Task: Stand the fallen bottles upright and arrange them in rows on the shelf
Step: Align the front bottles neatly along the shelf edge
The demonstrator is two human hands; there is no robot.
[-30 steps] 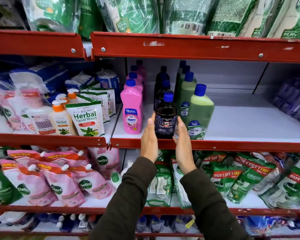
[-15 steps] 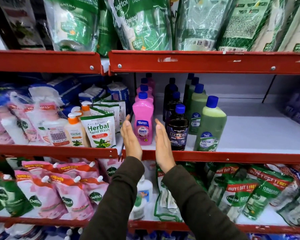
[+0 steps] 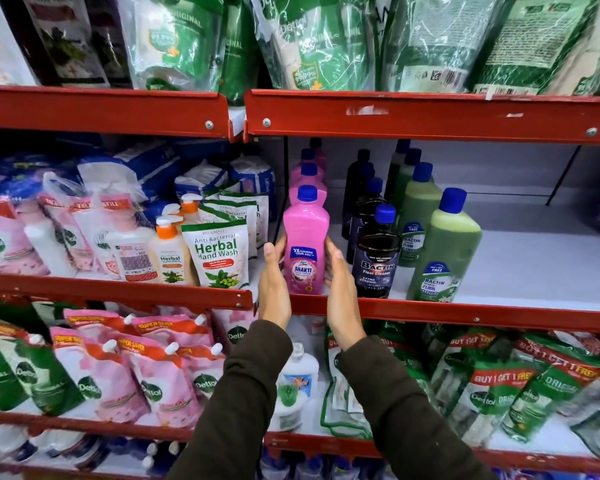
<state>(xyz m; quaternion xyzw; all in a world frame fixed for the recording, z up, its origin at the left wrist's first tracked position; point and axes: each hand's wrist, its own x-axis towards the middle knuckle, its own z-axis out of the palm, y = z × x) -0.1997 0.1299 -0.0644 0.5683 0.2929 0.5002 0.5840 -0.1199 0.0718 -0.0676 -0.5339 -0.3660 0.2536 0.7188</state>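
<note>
Three rows of blue-capped bottles stand upright on the white shelf [image 3: 520, 271] with a red front lip. The front pink Shakti bottle [image 3: 305, 233] heads the left row. My left hand [image 3: 273, 282] presses its left side and my right hand [image 3: 340, 289] its right side, palms facing each other. Just to the right stands the dark Bactin bottle [image 3: 376, 258], leading the middle row. The green Bactin bottle [image 3: 444, 251] fronts the right row. More pink, dark and green bottles line up behind, partly hidden.
Herbal hand-wash pouches [image 3: 219, 254] and pump bottles [image 3: 168, 252] crowd the shelf to the left. Green refill pouches [image 3: 312, 43] hang over the red shelf above. Pink and green Dettol pouches [image 3: 146, 372] fill the shelf below. The white shelf's right part is bare.
Both hands left the dark Bactin bottle, moved left and closed in on the sides of the front pink bottle. The camera has tilted upward.
</note>
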